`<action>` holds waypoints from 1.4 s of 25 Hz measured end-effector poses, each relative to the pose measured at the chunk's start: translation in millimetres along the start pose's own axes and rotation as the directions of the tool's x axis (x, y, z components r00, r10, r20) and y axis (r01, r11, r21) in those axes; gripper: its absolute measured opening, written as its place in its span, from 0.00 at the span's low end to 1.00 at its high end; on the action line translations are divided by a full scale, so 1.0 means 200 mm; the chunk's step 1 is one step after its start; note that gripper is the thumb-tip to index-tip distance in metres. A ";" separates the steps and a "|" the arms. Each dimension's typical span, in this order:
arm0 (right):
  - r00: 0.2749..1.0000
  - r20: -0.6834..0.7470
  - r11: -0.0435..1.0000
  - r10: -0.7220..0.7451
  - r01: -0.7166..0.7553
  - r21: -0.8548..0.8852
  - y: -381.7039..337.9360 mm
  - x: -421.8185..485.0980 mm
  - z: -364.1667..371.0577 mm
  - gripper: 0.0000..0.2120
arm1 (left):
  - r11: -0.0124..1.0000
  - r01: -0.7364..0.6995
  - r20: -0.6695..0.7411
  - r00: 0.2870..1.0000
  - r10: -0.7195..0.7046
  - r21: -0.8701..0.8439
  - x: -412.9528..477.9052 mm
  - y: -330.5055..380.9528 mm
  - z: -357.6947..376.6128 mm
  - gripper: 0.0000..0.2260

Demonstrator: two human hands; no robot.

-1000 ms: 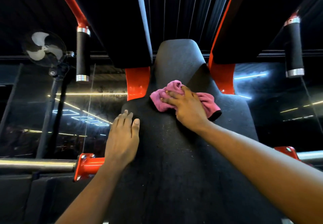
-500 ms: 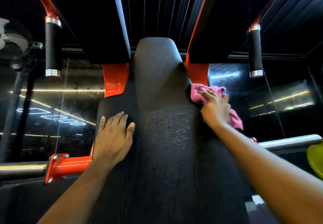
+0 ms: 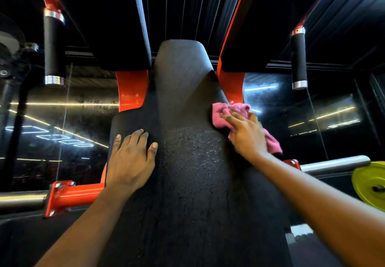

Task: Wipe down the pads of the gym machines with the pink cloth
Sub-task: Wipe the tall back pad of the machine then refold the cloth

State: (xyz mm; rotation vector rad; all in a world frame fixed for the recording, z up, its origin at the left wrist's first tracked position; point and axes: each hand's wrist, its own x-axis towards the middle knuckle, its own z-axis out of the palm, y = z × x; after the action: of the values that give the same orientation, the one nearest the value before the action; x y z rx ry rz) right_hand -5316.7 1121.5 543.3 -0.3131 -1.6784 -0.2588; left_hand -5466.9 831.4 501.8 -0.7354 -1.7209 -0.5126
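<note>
Cloth under right hand — flat fingers press it to pad edge; left hand flat.

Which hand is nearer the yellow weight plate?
Right. The right hand, on the pink cloth at the pad edge, is up-left of the weight plate; the left hand lies flat across the pad, farther off.

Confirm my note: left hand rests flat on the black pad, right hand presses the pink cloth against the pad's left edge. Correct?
One slip. The head view shows the right hand pressing the pink cloth against the right edge of the black pad, not the left. The left hand does rest flat on the pad.
</note>
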 end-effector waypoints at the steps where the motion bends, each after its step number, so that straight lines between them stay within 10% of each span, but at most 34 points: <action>1: 0.997 0.009 0.997 0.080 -0.080 0.018 0.07 0.01 -0.02 0.35 | 1.000 -0.010 0.008 1.000 0.010 -0.009 0.00 -0.01 0.00 0.29; 4: 0.898 -0.080 0.901 0.433 -0.431 0.050 -0.10 0.01 -0.02 0.31 | 0.998 -0.038 0.043 0.998 0.039 -0.042 0.00 -0.05 -0.01 0.27; 8: 1.000 0.012 0.999 -0.024 0.023 0.031 -0.19 0.05 0.02 0.28 | 0.988 -0.052 0.037 0.998 0.058 -0.143 -0.03 -0.09 -0.04 0.30; 11: 0.935 -0.073 0.937 0.346 -0.342 0.069 -0.34 0.10 0.03 0.29 | 0.984 0.016 0.010 1.000 -0.015 -0.180 -0.12 -0.18 -0.07 0.30; 15: 0.946 -0.003 0.945 -0.325 0.325 0.035 -0.64 0.15 0.13 0.25 | 0.963 0.077 0.079 0.995 -0.058 -0.260 -0.19 -0.30 -0.11 0.27; 18: 0.997 -0.056 0.997 0.058 -0.055 0.048 -0.75 0.21 0.12 0.28 | 0.931 0.080 0.148 0.989 -0.028 -0.355 -0.22 -0.36 -0.12 0.23; 22: 0.867 -0.047 0.867 -0.496 0.498 0.037 -0.99 0.18 0.22 0.27 | 0.904 0.066 0.152 0.988 -0.001 -0.421 -0.23 -0.40 -0.12 0.20; 25: 0.975 -0.138 0.966 -0.173 0.195 0.171 -1.07 0.24 0.20 0.26 | 0.894 0.069 0.162 0.987 0.004 -0.443 -0.25 -0.42 -0.12 0.21; 29: 0.794 -0.089 0.793 -0.601 0.607 0.057 -1.17 0.19 0.27 0.24 | 0.876 0.092 0.194 0.981 0.002 -0.473 -0.32 -0.46 -0.14 0.24; 32: 0.957 -0.115 0.946 -0.265 0.281 0.162 -1.15 0.22 0.23 0.24 | 0.869 0.107 0.199 0.980 -0.010 -0.483 -0.36 -0.45 -0.14 0.20; 35: 0.831 -0.066 0.827 -0.552 0.555 0.085 -1.10 0.04 0.26 0.28 | 0.877 0.113 0.164 0.986 -0.039 -0.467 -0.36 -0.40 -0.13 0.19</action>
State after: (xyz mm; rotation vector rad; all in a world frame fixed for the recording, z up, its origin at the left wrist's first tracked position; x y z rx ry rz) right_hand -5443.6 933.2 546.9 0.2704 -1.7067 -0.6067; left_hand -5493.5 743.1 442.8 -1.0794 -1.7866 -0.9797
